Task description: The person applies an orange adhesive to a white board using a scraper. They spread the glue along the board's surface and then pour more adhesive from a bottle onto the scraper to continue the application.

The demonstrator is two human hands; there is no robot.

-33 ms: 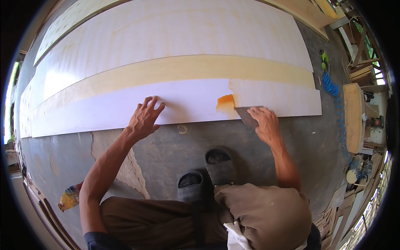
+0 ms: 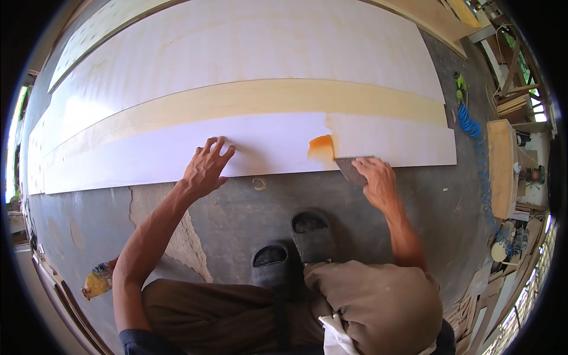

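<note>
Across the floor before me lies a long white board [image 2: 272, 142], its far strip a pale yellow. My left hand [image 2: 204, 168] rests its fingertips on the board's near part, fingers bent and apart, holding nothing. In my right hand [image 2: 378, 182] is a flat dark spreader [image 2: 350, 170], gripped at the board's near edge with its straight edge against the surface. Just left of the spreader sits a patch of orange glue-like liquid [image 2: 321, 147]. To the right of that patch the surface carries a thin, cream-coloured film.
Farther off lies another large pale board [image 2: 248, 53]. A coiled blue air hose [image 2: 469, 121] with a green end runs along the right side, near a wooden box [image 2: 500, 168] and shoes [image 2: 503, 242]. A crumpled yellow bag [image 2: 97, 281] lies at the left.
My right hand and the spreader have shifted slightly toward me. My left hand stays in place.
</note>
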